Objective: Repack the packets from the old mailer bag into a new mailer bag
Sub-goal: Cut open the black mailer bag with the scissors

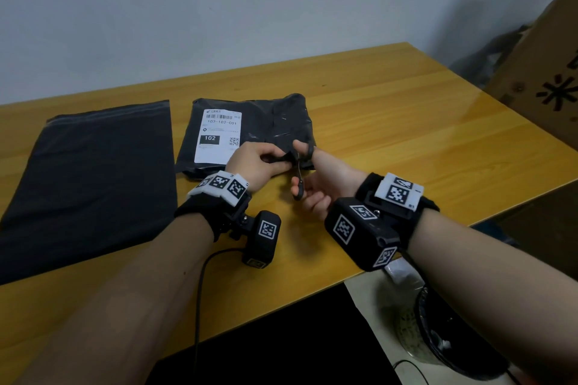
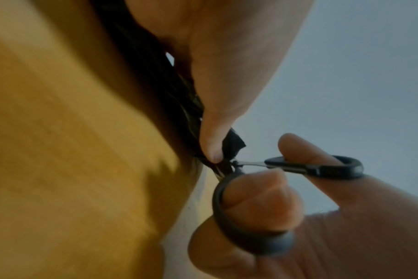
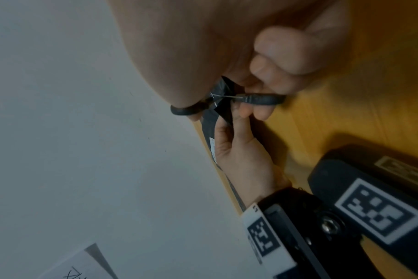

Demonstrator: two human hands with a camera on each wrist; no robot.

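Note:
The old mailer bag [image 1: 269,122], black and bulging with a white shipping label [image 1: 219,134], lies mid-table. My left hand [image 1: 262,162] pinches its near right corner [image 2: 232,143] and lifts it. My right hand [image 1: 308,181] grips black-handled scissors [image 1: 299,172], thumb through the upper loop [image 2: 341,168] and fingers through the lower loop [image 2: 227,217]. The blades [image 2: 248,163] meet the pinched corner right beside my left fingertips. The new mailer bag [image 1: 90,178], flat and dark grey, lies on the table's left side. The packets stay hidden inside the old bag.
The yellow wooden table [image 1: 406,134] stands against a pale wall. A cardboard box [image 1: 544,78] leans at the far right. Beyond the table's near right edge are a dark round bin [image 1: 444,331] and a clear plastic bag. A black cable [image 1: 200,291] hangs from my left wrist.

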